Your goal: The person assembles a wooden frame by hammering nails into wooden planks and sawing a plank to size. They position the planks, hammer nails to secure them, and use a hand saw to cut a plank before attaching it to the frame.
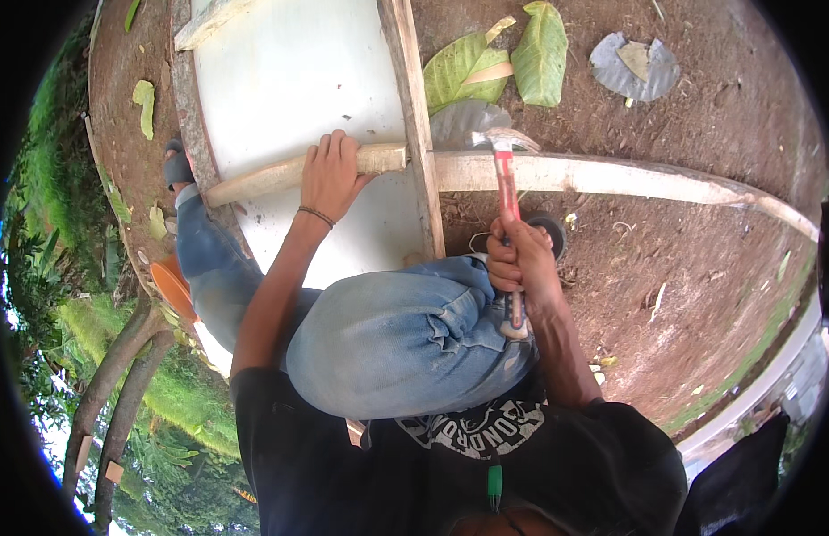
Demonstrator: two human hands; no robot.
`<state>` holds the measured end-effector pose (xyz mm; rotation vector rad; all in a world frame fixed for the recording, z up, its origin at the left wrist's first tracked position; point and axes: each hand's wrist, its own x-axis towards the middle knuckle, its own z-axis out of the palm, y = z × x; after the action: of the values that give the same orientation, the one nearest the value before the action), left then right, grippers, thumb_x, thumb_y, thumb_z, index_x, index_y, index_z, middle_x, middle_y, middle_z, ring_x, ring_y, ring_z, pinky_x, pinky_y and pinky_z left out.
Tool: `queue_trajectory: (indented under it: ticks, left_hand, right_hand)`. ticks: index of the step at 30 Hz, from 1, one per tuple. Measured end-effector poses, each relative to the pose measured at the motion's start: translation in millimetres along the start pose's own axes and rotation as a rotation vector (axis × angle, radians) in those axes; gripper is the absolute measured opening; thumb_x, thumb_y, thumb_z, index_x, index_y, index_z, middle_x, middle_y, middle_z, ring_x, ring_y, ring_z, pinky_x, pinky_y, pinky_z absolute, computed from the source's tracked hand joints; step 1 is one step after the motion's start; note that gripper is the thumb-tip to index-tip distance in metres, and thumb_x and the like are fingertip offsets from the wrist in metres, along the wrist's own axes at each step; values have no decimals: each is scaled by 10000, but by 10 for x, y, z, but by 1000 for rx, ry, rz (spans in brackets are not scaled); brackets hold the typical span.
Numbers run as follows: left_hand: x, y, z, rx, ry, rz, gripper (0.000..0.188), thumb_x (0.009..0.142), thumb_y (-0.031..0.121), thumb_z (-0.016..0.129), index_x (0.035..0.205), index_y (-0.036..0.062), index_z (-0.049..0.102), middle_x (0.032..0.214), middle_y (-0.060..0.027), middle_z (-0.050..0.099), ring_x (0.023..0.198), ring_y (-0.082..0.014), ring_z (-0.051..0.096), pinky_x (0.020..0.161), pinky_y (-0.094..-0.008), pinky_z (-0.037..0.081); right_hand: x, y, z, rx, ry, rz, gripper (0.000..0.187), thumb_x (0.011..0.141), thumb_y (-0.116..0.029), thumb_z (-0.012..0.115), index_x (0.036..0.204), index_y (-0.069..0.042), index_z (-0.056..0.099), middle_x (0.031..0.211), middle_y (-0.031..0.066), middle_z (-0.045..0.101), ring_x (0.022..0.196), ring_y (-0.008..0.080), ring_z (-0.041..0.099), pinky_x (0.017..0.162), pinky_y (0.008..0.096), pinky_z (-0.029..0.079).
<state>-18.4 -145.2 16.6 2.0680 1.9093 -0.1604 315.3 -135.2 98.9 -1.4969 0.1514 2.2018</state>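
Note:
A white panel (298,71) lies in front of me, edged by a wooden rail on the right (404,67) and another on the left (193,116). My left hand (332,177) is closed over a short wooden crosspiece (267,181) that spans the panel between the rails. In my right hand (526,259) is a claw hammer (506,174), gripped by its red handle. Its metal head is up beside the right rail, over or near a long wooden strip (602,173) that runs off to the right. Whether the head touches the strip, I cannot tell.
Large green leaves (540,54) and a grey dry leaf (635,64) lie on the brown soil beyond the rail. My denim-covered knee (388,344) is bent close below the hands. An orange object (173,288) is at the left, near tree trunks (120,393).

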Motion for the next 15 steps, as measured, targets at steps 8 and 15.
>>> queue_trajectory:
  ticks: [8,15]
  left_hand:
    - [-113,26,-22,0,-48,-37,478,799,329,827,1083,49,564,1089,-116,544,1031,-293,536,867,-403,422]
    - [-137,7,-1,-46,-50,-62,494,773,264,844,1107,21,573,1089,-131,533,1034,-312,531,864,-420,417]
  right_hand:
    - [15,-121,-657,350,92,-181,283,1111,-319,459,979,-75,517,667,-52,365,452,32,308,368,216,266]
    - [-172,-83,-351,281,36,-47,263,1108,-289,463,978,-65,509,667,-59,368,446,20,298,357,184,265]
